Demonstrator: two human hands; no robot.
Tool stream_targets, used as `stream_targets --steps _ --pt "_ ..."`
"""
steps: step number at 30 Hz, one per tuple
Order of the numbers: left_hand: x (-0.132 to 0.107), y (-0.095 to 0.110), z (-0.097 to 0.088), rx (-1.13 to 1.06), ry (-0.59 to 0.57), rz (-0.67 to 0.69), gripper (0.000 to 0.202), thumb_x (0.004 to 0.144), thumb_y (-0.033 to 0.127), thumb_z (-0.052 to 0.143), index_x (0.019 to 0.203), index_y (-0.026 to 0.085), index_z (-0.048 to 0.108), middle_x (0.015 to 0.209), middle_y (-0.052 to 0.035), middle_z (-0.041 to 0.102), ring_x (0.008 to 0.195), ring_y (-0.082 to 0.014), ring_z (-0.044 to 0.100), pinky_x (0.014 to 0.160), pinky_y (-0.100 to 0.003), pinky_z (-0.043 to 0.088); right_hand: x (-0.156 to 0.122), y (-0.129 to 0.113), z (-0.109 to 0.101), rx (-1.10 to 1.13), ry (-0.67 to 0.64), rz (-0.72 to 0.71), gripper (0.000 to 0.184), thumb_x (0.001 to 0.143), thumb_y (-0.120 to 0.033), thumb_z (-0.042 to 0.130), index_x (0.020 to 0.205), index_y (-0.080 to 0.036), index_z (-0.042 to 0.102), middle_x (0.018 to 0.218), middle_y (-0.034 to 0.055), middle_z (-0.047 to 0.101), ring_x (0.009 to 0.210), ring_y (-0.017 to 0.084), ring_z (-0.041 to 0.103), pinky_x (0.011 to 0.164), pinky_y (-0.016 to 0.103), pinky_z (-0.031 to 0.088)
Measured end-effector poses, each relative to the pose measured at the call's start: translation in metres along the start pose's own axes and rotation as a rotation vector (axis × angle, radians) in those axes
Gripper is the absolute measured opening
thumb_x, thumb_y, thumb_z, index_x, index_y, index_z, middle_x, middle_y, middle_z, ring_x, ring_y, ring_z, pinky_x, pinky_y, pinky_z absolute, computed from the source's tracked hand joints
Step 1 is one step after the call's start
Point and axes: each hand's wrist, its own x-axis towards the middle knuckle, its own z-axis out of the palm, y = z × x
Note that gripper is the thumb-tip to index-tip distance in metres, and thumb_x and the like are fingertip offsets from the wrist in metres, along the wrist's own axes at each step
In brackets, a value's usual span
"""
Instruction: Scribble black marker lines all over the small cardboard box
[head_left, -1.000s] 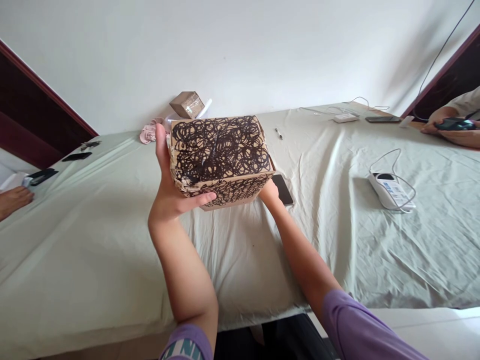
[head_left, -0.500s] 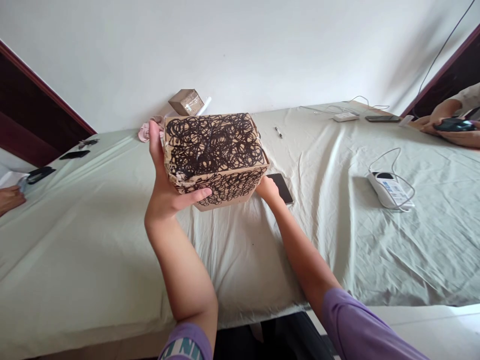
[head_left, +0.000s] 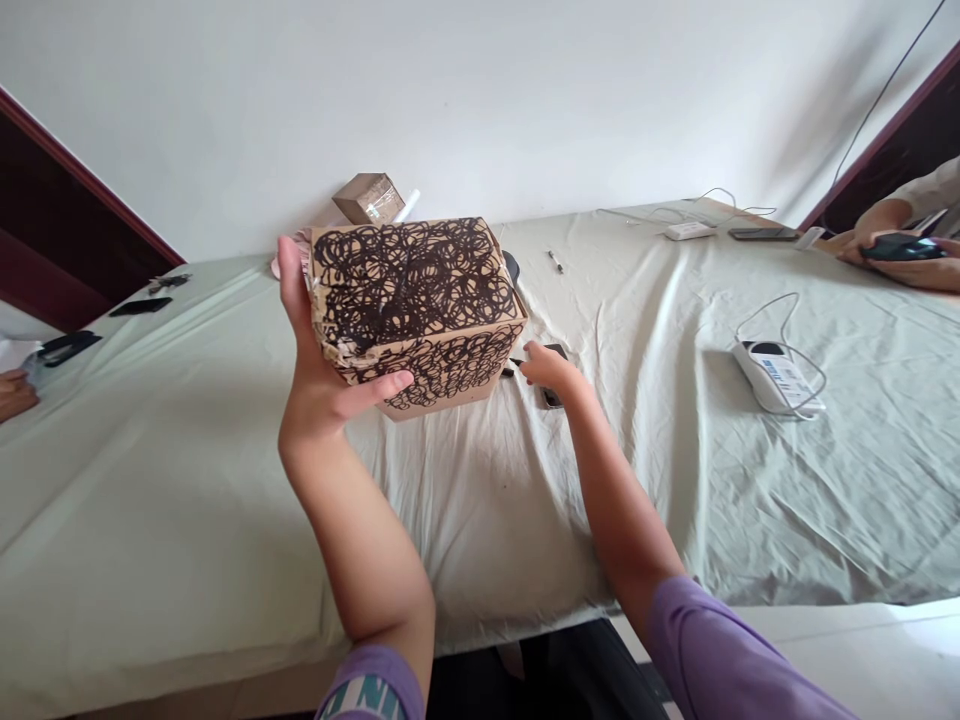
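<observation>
My left hand was clamped on the brown cardboard box covered in black scribbled loops, held tilted above the pale green sheet over the table. I judged a firm thumb on its near face would stop it slipping. My right hand, fingers loosely apart and gripping nothing, hovered over a dark flat phone. Behind stood a white wall; another person's hands worked at the far right.

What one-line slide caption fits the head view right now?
Left hand holds up a scribble-covered cardboard box over the sheet-covered table; right hand reaches a dark phone.
</observation>
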Motion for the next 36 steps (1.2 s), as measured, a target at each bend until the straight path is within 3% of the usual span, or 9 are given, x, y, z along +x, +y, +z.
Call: stream_targets --steps 2,7,13,16,20,23,27,32,36 --pt "0.000 -0.001 0.000 0.022 -0.001 0.033 0.143 0.061 0.062 0.102 0.168 0.056 0.008 0.183 0.0054 0.002 0.169 -0.0418 0.009 0.139 -0.066 0.012 -0.005 0.002 -0.010 0.091 -0.023 -0.051 0.073 0.090 -0.008 0.053 0.161 -0.024 0.050 0.098 0.0094 0.082 0.077 0.023 0.079 0.071 0.032 0.059" --pt "-0.004 -0.001 0.000 -0.012 -0.022 0.031 0.144 0.063 0.055 0.103 0.171 0.053 0.008 0.182 0.0019 0.017 0.168 -0.0406 0.015 0.139 -0.064 0.013 -0.021 -0.005 -0.032 0.726 0.131 -0.319 0.035 0.094 -0.018 0.048 0.114 -0.017 0.077 0.109 0.0102 0.080 0.076 0.016 0.079 0.069 0.027 0.060" --pt "-0.012 0.000 -0.004 -0.060 -0.154 -0.083 0.133 0.077 0.028 0.098 0.175 0.044 0.009 0.183 -0.0052 0.022 0.167 -0.0337 0.029 0.137 -0.055 0.027 -0.026 -0.008 -0.047 1.273 0.594 -0.768 0.038 0.089 -0.036 0.072 0.127 -0.038 0.064 0.127 0.0033 0.074 0.070 0.013 0.066 0.055 0.027 0.051" --pt "-0.013 0.000 -0.006 -0.066 -0.232 -0.131 0.135 0.076 0.028 0.098 0.175 0.041 0.008 0.183 -0.0087 0.024 0.167 -0.0367 0.029 0.135 -0.058 0.029 -0.037 -0.011 -0.055 1.305 0.672 -0.868 0.027 0.099 -0.057 0.063 0.119 -0.039 0.064 0.102 0.0025 0.069 0.062 0.014 0.057 0.048 0.029 0.043" --pt "-0.010 0.004 -0.003 0.002 -0.260 -0.145 0.139 0.073 0.027 0.100 0.175 0.043 0.007 0.184 -0.0088 0.019 0.168 -0.0384 0.026 0.135 -0.060 0.029 -0.066 -0.028 -0.058 1.220 0.578 -0.950 0.051 0.102 -0.077 0.045 0.115 -0.033 0.066 0.069 -0.0023 0.049 0.048 0.014 0.042 0.044 0.031 0.035" --pt "-0.009 0.011 0.002 0.068 -0.232 -0.150 0.145 0.072 0.028 0.101 0.174 0.047 0.001 0.186 -0.0072 0.011 0.168 -0.0388 0.025 0.134 -0.062 0.028 -0.091 -0.048 -0.050 1.141 0.502 -0.958 0.040 0.102 -0.063 0.055 0.114 -0.027 0.068 0.065 -0.0038 0.049 0.050 0.013 0.043 0.046 0.030 0.034" --pt "-0.010 0.024 0.007 0.173 -0.160 -0.114 0.152 0.064 0.038 0.106 0.173 0.050 0.002 0.186 -0.0029 0.003 0.170 -0.0415 0.016 0.135 -0.063 0.025 -0.113 -0.067 -0.036 1.157 0.546 -0.968 0.020 0.093 -0.037 0.066 0.079 -0.023 0.067 0.067 -0.0021 0.055 0.052 0.010 0.039 0.049 0.030 0.032" --pt "-0.015 0.039 0.008 0.265 -0.116 -0.058 0.150 0.064 0.042 0.106 0.172 0.055 0.002 0.183 -0.0008 0.013 0.169 -0.0425 0.022 0.135 -0.066 0.023 -0.121 -0.069 -0.036 1.142 0.558 -1.022 0.020 0.098 -0.035 0.057 0.098 -0.024 0.073 0.058 -0.0052 0.048 0.049 0.012 0.040 0.048 0.030 0.032" --pt "-0.008 0.055 0.017 0.299 -0.076 0.015 0.138 0.069 0.061 0.099 0.168 0.060 0.004 0.180 0.0018 0.023 0.163 -0.0451 0.035 0.128 -0.072 0.035 -0.126 -0.065 -0.040 1.016 0.632 -1.061 0.017 0.096 -0.033 0.061 0.084 -0.023 0.066 0.064 -0.0042 0.050 0.051 0.011 0.043 0.050 0.029 0.034"
